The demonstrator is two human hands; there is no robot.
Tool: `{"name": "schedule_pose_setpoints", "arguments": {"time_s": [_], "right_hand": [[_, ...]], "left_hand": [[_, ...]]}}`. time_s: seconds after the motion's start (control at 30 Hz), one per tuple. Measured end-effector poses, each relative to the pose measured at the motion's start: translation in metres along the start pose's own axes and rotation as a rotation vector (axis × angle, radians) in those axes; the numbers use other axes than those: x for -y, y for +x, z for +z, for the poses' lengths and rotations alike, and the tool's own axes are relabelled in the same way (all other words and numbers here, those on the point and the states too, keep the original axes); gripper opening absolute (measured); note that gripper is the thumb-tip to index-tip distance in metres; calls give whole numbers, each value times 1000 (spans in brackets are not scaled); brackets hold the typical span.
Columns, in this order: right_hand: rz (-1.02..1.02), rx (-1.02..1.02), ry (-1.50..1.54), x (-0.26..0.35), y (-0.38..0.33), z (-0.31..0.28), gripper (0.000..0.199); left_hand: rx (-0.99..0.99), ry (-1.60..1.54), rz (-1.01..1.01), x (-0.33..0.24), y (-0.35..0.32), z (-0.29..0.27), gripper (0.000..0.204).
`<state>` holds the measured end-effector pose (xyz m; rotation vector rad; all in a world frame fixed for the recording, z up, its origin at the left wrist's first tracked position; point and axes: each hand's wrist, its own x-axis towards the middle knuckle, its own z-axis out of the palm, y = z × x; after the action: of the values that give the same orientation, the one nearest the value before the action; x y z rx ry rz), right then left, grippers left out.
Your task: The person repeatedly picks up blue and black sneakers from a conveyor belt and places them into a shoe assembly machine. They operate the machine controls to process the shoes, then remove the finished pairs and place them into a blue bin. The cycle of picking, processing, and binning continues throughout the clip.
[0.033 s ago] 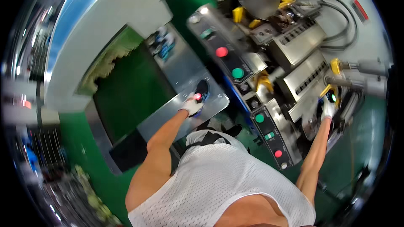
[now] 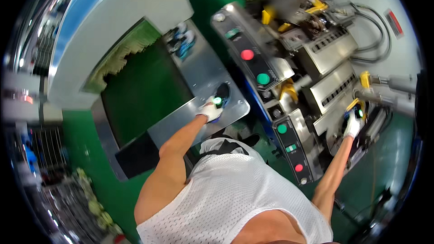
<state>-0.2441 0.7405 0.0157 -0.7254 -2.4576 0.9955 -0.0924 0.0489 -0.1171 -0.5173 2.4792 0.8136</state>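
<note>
My left hand, in a white glove, is closed on a dark shoe with some blue at its side. The shoe rests on a metal ledge that borders a green conveyor belt. A small green light glows at the fingers. Out to the right, my right hand, also gloved, reaches into a steel machine. It is beside a yellow clamp part and a dark and blue piece too blurred to name. Its fingertips are hidden, and another green light shows there.
Blue and white shoe-like pieces lie farther up the ledge. A grey-white tunnel housing with a fringed curtain spans the belt. Button panels with red and green buttons line the machine's near side. Racks stand at lower left.
The whole view has shifted slightly. The light at my left hand has turned from red to green. Both hands keep nearly the same places by the shoe and the machine.
</note>
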Motion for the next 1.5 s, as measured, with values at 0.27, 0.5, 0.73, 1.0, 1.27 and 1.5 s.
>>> {"name": "schedule_pose_setpoints", "arguments": {"time_s": [0.27,0.5,0.73,1.0,1.27,1.5], "right_hand": [[-576,253,-506,142,-329,128,84],[-563,332,-804,143,-348,159,108],[-177,808,-347,259,-474,278,95],[-353,506,-370,256,-508,372,57],[-101,512,-399,282,-523,381,57],[-296,507,-479,265,-517,383,57]], "left_hand": [[54,-71,65,-2,-2,-7,78],[97,-369,415,117,59,-87,54],[-747,-186,275,308,233,-280,29],[-604,40,-680,677,340,-454,61],[-377,359,-616,670,436,-450,70],[-375,426,-542,676,438,-451,69]]}}
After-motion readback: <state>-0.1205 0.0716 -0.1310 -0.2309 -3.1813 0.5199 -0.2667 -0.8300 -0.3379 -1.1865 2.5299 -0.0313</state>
